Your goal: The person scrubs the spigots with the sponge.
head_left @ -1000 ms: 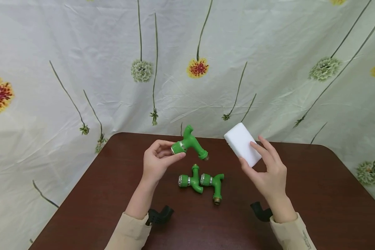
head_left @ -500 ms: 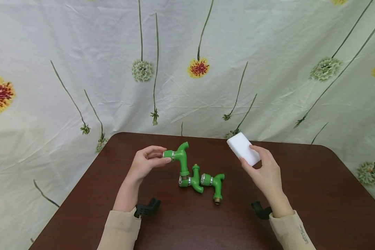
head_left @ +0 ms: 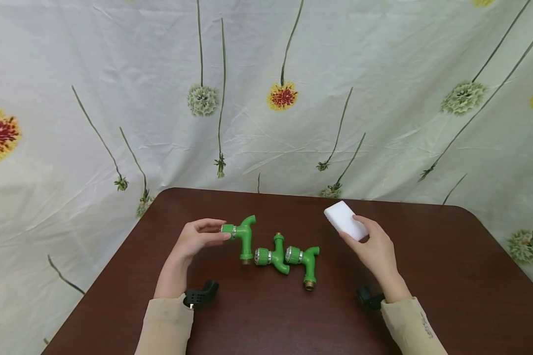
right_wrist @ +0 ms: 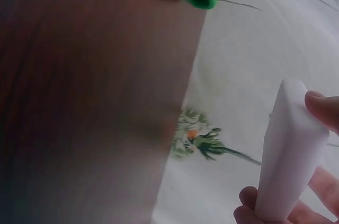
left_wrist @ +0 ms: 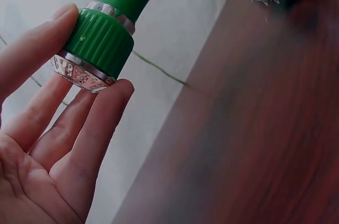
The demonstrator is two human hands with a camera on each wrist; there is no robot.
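My left hand [head_left: 197, 240] pinches a green plastic tap [head_left: 245, 236] by its ribbed knob, spout up and threaded end down. In the left wrist view, thumb and fingertips lie on the knob [left_wrist: 100, 41] and its clear cap. Whether this tap touches the table cannot be made out. Just right of it lie two more green taps, one [head_left: 279, 257] with its threaded end away from me, the other [head_left: 310, 268] with it toward me. My right hand [head_left: 375, 249] grips a white sponge block [head_left: 344, 219] between thumb and fingers, tilted; the right wrist view shows the sponge [right_wrist: 291, 150] edge-on.
The dark brown table [head_left: 293, 325] has rounded far corners. Behind it hangs a white cloth [head_left: 160, 59] printed with flowers. Black camera mounts [head_left: 203, 293] sit at both wrists.
My left hand has moved left and down with its tap, which has turned from slanted to threaded end down. My right hand has lowered a little with the sponge. Both other taps stay put.
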